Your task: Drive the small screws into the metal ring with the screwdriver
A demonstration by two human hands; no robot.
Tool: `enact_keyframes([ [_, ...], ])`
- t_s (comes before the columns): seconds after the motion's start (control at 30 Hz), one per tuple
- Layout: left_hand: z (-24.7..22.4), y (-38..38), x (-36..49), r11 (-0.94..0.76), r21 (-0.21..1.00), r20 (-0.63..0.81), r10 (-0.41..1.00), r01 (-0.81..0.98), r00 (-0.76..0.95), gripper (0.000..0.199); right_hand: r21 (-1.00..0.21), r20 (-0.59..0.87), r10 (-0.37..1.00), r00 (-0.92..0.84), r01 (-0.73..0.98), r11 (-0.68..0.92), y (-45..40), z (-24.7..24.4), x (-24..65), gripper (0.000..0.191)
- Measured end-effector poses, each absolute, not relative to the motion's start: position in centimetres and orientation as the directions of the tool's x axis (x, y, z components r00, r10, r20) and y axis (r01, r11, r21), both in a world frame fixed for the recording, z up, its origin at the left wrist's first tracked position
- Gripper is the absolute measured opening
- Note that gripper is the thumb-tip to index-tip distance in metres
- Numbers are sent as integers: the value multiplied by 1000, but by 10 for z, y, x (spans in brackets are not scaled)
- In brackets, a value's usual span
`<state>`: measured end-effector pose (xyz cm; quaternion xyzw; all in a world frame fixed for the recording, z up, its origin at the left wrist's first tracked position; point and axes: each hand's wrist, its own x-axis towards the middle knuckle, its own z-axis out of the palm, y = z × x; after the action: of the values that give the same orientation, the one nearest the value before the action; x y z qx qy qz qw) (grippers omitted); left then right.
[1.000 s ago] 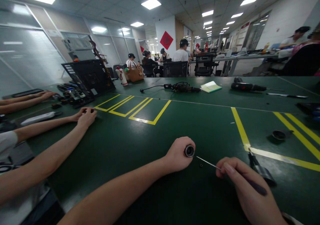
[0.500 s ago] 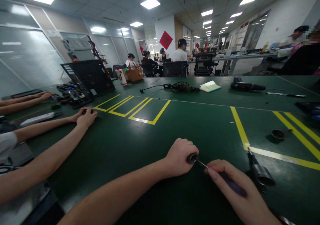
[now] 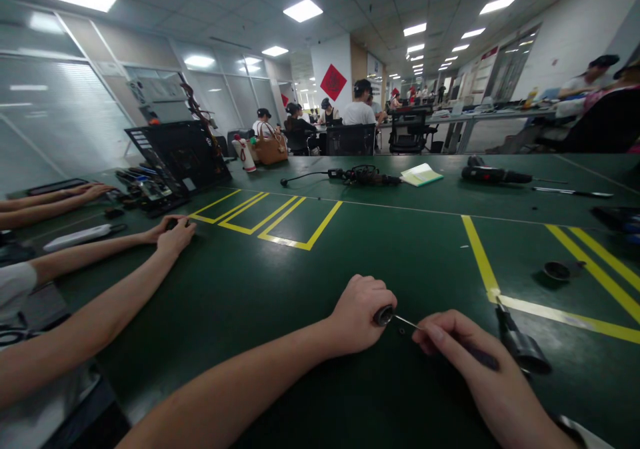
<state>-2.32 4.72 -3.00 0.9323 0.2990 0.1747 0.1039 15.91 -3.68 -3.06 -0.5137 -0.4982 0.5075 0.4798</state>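
My left hand (image 3: pixel 359 316) is wrapped round a dark cylindrical part (image 3: pixel 384 315), whose round open end faces right out of the fist. In my right hand (image 3: pixel 463 346) is a screwdriver with a dark handle (image 3: pixel 484 359), and its thin shaft (image 3: pixel 407 321) reaches to the rim of that part. A tiny dark ring (image 3: pixel 402 331) lies on the green table just below the shaft. Right of my right hand rests a metal tool part with a cup-like end (image 3: pixel 527 352). A small dark round cup (image 3: pixel 557 270) sits farther right.
Yellow tape (image 3: pixel 480 256) marks the green table (image 3: pixel 240 289). A power drill (image 3: pixel 495 172), a notepad (image 3: pixel 423 174) and a cabled device (image 3: pixel 363 174) lie at the back. Another person's hands (image 3: pixel 175 232) are at the left, near a black panel (image 3: pixel 183 159).
My right hand has rolled slightly, and the screwdriver's handle and shaft have shifted a little to the right. My left hand keeps its hold on the part. The view has moved slightly.
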Motion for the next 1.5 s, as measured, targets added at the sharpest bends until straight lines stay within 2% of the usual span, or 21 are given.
enact_keyframes([
  [0.07, -28, 44, -23, -831, 145, 262, 556, 537, 789, 7, -994, -12, 999, -47, 113, -6, -38, -31, 159, 30],
  [0.13, -26, 42, -23, -853, 39, 241, 514, 521, 823, 10, -997, -43, 998, -51, 60, -40, -37, -31, 159, 30],
  [0.17, -25, 42, -23, -857, 30, 232, 507, 515, 830, 10, -997, -79, 996, -45, 0, -79, -36, -31, 159, 30],
  [0.3, -24, 47, -24, -827, 205, 227, 561, 524, 796, 6, -947, -215, 975, -48, -235, -220, -32, -29, 160, 28],
  [0.4, -26, 52, -25, -800, 322, 234, 586, 506, 776, 7, -914, -237, 969, -65, -322, -245, -31, -29, 161, 23],
  [0.63, -30, 56, -27, -735, 468, 273, 648, 491, 711, 8, -912, -213, 977, 8, -361, -196, -33, -33, 162, 23],
  [0.87, -33, 57, -27, -616, 583, 242, 754, 529, 611, 7, -934, -172, 971, 164, -341, -108, -32, -32, 163, 27],
  [0.97, -34, 57, -26, -580, 595, 268, 796, 557, 542, 12, -963, -131, 963, 238, -259, -67, -31, -35, 164, 26],
  [1.03, -34, 57, -25, -564, 571, 293, 819, 597, 493, 17, -992, -95, 959, 268, -110, -67, -30, -39, 165, 26],
  [1.13, -33, 56, -25, -544, 528, 341, 839, 652, 424, 25, -987, -43, 980, 195, 141, -71, -30, -42, 164, 31],
  [1.2, -33, 56, -25, -540, 501, 349, 841, 676, 413, 28, -973, -14, 994, 105, 226, -38, -31, -41, 162, 31],
  [1.33, -30, 55, -28, -610, 384, 273, 792, 693, 546, 35, -959, 46, 999, -18, 280, 50, -33, -39, 157, 25],
  [1.43, -26, 53, -29, -690, 275, 173, 720, 670, 672, 44, -955, 72, 996, -53, 285, 85, -34, -41, 154, 19],
  [1.5, -23, 51, -29, -715, 243, 109, 692, 656, 714, 48, -952, 71, 996, -54, 293, 84, -34, -42, 152, 18],
])
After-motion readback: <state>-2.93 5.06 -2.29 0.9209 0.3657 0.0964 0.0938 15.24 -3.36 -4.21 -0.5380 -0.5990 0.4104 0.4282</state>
